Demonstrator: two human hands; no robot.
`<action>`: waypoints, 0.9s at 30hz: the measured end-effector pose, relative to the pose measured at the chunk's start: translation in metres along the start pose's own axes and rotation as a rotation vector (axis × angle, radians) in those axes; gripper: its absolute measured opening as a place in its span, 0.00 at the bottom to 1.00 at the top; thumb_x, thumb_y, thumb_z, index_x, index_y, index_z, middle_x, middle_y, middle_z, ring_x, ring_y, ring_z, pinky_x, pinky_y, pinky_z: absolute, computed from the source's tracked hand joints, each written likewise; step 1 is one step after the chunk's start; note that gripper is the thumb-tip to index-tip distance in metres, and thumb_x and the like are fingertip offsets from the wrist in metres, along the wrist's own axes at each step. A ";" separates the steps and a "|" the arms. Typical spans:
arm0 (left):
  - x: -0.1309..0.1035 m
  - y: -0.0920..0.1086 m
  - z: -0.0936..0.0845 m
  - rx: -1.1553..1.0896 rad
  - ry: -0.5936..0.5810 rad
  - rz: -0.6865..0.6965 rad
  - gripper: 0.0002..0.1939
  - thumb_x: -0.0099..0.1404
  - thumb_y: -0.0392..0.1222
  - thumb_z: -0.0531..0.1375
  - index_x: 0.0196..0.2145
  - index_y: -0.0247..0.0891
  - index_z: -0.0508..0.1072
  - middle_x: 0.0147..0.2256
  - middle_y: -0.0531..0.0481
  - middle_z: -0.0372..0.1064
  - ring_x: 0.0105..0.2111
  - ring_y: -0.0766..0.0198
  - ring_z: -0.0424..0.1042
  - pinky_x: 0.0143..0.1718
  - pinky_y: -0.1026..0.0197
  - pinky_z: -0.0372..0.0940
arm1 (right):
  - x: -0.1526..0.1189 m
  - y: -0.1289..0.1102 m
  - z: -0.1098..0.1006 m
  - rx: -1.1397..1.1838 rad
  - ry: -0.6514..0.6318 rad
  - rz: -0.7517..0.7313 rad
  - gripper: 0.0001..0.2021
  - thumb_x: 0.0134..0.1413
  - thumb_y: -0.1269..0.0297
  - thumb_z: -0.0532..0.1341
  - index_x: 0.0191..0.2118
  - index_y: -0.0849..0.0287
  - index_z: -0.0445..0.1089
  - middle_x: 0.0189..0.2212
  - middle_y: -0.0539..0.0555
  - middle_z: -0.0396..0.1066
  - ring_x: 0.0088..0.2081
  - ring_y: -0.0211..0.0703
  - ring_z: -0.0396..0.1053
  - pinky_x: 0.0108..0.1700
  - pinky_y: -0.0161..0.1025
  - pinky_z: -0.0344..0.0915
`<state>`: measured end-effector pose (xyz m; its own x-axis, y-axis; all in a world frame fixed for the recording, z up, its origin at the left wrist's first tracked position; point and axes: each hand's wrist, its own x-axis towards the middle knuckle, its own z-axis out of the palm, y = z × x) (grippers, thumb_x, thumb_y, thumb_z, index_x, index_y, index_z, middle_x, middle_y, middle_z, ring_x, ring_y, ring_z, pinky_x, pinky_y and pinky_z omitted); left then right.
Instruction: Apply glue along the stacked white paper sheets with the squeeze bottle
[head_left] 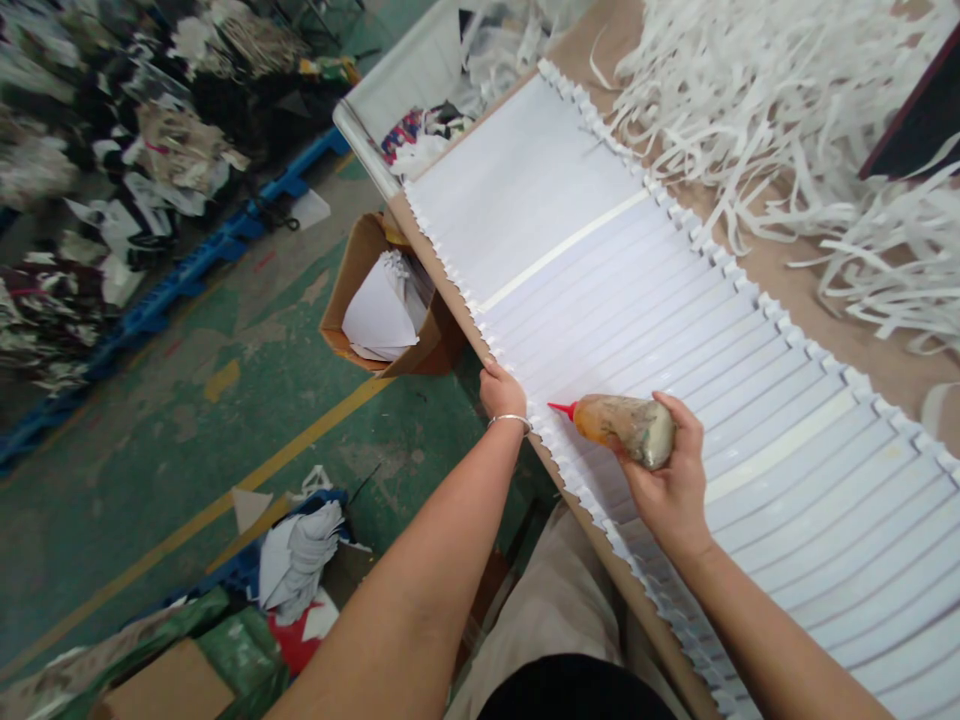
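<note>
- The right hand (671, 480) gripped one glue bottle (626, 428), red nozzle pointing to nine o'clock over the overlapped white sheets (675, 340).
- The left hand (501, 388) pressed the sheets' edge on the worktop (825, 290), fingers curled.
- One cardboard box (375, 305) stood at eleven o'clock on the floor (225, 420).
- Shredded paper strips (787, 110) lay at one o'clock.

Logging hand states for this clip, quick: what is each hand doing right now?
Left hand: rests on the edge of the fanned white sheets; fingers hidden, open or closed cannot be told.
Right hand: closed around a glue bottle, red tip at the sheets.
</note>
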<state>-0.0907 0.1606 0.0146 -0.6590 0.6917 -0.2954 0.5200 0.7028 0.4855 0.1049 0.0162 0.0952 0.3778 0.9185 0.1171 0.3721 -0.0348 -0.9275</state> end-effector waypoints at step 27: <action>0.001 -0.001 -0.001 -0.013 0.020 -0.016 0.24 0.80 0.55 0.49 0.46 0.34 0.77 0.45 0.42 0.79 0.46 0.57 0.78 0.55 0.48 0.69 | 0.185 0.097 -0.105 0.580 0.535 0.212 0.27 0.43 0.72 0.70 0.47 0.51 0.59 0.56 0.54 0.66 0.49 0.53 0.77 0.36 0.56 0.78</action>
<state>-0.0926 0.1607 0.0141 -0.6778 0.6771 -0.2866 0.5025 0.7111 0.4918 0.2994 0.1416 0.0642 0.7991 0.5978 -0.0638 -0.1951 0.1575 -0.9681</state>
